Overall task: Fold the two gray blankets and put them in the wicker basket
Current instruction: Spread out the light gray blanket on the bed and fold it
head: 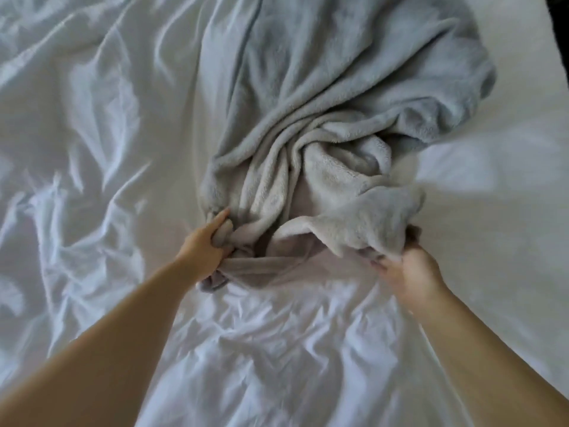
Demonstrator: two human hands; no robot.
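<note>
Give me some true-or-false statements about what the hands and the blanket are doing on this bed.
1. The left hand and the right hand both grip the gray blanket. True.
2. The blanket is folded into a neat square. False: it lies crumpled and twisted.
3. The blanket lies on a wrinkled white sheet. True.
4. A wicker basket stands next to the blanket. False: no basket is in view.
5. The left hand lies flat and open on the sheet. False: its fingers curl round a bunch of blanket.
</note>
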